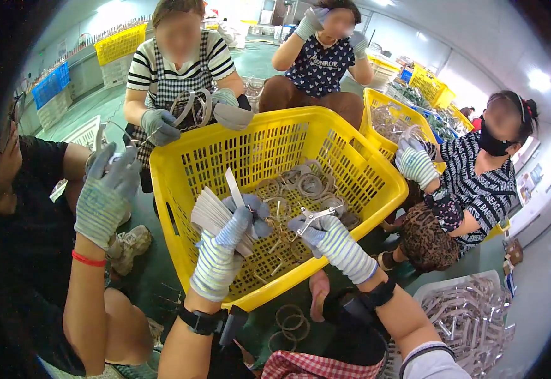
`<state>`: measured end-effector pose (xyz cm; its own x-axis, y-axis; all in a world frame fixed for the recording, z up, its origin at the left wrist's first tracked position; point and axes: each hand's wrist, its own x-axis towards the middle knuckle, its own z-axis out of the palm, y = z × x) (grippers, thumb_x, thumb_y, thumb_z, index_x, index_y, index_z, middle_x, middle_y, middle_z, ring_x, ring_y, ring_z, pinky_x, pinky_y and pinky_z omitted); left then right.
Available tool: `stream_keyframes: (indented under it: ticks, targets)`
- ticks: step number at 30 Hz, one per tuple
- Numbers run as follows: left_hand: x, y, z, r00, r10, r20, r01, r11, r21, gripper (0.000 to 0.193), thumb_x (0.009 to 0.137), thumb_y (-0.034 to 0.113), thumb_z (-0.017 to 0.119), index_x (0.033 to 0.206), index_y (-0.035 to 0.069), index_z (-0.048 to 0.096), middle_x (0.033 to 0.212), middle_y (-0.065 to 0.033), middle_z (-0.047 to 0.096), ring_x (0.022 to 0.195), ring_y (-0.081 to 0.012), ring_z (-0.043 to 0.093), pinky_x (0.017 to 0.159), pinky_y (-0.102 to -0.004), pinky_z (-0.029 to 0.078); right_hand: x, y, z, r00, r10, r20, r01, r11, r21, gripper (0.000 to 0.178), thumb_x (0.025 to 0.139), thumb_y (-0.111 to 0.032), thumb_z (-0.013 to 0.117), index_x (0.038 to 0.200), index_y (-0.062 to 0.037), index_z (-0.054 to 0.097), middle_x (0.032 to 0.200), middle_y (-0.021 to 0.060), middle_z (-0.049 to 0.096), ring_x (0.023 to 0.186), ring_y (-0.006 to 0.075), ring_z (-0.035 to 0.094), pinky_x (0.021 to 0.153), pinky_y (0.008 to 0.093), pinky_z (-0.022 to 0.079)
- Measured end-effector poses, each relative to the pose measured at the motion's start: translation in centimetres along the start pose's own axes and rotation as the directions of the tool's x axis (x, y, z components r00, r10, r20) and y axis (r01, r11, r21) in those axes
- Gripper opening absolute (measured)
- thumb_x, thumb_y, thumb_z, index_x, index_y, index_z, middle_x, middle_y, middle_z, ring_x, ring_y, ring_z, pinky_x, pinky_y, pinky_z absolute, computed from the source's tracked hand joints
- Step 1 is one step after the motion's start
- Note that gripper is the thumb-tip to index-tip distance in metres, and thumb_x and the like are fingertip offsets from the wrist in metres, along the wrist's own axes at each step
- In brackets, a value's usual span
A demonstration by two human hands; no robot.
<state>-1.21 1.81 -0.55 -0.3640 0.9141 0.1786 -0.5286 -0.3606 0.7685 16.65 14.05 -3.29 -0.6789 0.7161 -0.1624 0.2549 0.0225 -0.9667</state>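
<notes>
My left hand [221, 256], in a striped grey-tipped glove, is closed around a fanned bundle of flat pale grey strips [209, 212]. One loose strip [233, 188] sticks up above its fingers. My gloved right hand [342, 245] grips a small silver plier-like tool [316, 216] with crossed arms, held apart from the strips. Both hands are over a yellow slotted basket [259, 298]. Inside lie grey rings [311, 183] and several thin yellowish pieces [278, 251]; the hands hide part of the contents.
Co-workers sit around the basket: a person's gloved hand [106, 196] at left, a person in a checked apron [184, 76], another behind, and one in a patterned top [477, 177] at right. A white crate of clear parts [471, 322] stands lower right; loose rings [290, 325] lie on the floor.
</notes>
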Motion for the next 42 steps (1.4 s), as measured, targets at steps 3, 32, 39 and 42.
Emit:
stream_keyframes:
  ticks: [3,32,39,42]
  targets:
    - [-0.7,0.0,1.1,0.999,0.036,0.012,-0.037,0.994,0.102,0.022,0.089,0.022,0.061,0.098,0.002,0.061,0.087,-0.0061,0.063,0.077,-0.0131,0.059,0.075,-0.0277,0.048,0.0,0.1,0.5,0.996,0.092,-0.019,-0.087,0.980,0.182,0.019,0.088,-0.028,0.064,0.087,-0.0101,0.065,0.056,-0.0075,0.045,0.045,0.0027,0.036,0.041,0.0210,0.027]
    - [0.0,-0.1,1.2,0.986,0.105,-0.131,-0.076,0.974,0.213,0.021,0.094,0.020,0.052,0.103,0.001,0.058,0.084,-0.0033,0.062,0.071,-0.0096,0.057,0.065,-0.0226,0.044,-0.6,-0.1,0.1,0.938,-0.344,-0.032,0.344,0.923,0.170,0.046,0.089,-0.008,0.057,0.133,-0.0078,0.046,0.077,-0.0085,0.046,0.066,0.0016,0.039,0.061,0.0178,0.037]
    - [0.4,-0.5,0.2,0.988,0.051,-0.149,-0.053,0.999,-0.009,0.014,0.092,0.017,0.056,0.099,0.005,0.055,0.088,-0.0062,0.061,0.073,-0.0127,0.056,0.068,-0.0276,0.047,-1.5,-1.1,0.2,0.974,-0.221,0.049,0.217,0.973,0.075,0.027,0.090,-0.014,0.059,0.117,-0.0087,0.055,0.076,-0.0073,0.048,0.064,0.0019,0.041,0.058,0.0169,0.036]
    - [0.8,-1.0,-0.2,0.987,0.077,-0.139,-0.075,0.997,0.021,0.018,0.093,0.019,0.056,0.103,0.004,0.057,0.086,-0.0051,0.061,0.074,-0.0116,0.056,0.069,-0.0273,0.047,-1.2,-0.5,-0.2,0.970,-0.240,0.038,0.217,0.928,0.303,0.020,0.091,-0.018,0.059,0.109,-0.0091,0.058,0.074,-0.0061,0.051,0.060,0.0027,0.043,0.053,0.0176,0.036]
